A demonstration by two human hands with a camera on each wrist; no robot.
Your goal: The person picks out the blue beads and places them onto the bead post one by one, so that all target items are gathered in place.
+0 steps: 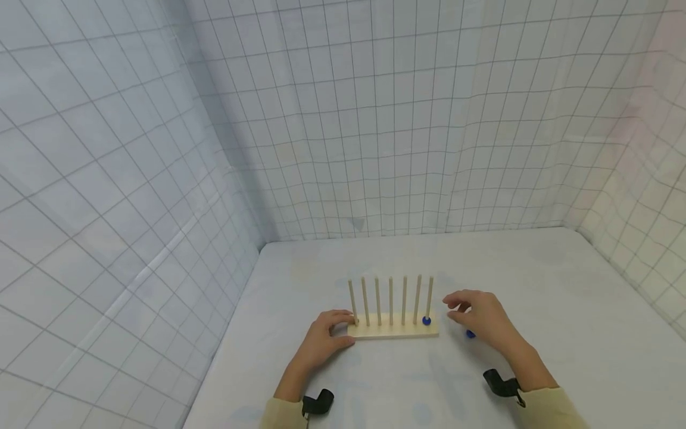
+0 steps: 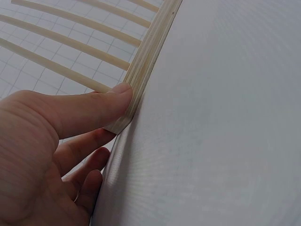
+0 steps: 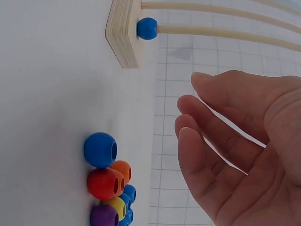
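A wooden base with several upright pegs (image 1: 393, 329) stands on the table. My left hand (image 1: 321, 341) grips its left end; in the left wrist view the thumb of that hand (image 2: 61, 122) presses the base's edge (image 2: 148, 52), other fingers partly behind it. One blue bead (image 1: 426, 320) sits at the bottom of the rightmost peg, seen also as the blue bead (image 3: 147, 28) in the right wrist view. My right hand (image 1: 485, 319) hovers right of the base, fingers loosely bent, holding nothing. Beneath it, a loose blue bead (image 1: 470, 333) shows partly.
In the right wrist view, loose beads lie in a group on the table: a blue one (image 3: 100, 149), a red one (image 3: 102, 183), a purple one (image 3: 104, 215), a yellow one (image 3: 116, 206), orange ones and more blue ones. Grid-patterned sheets (image 1: 364, 119) surround the white tabletop (image 1: 300, 268).
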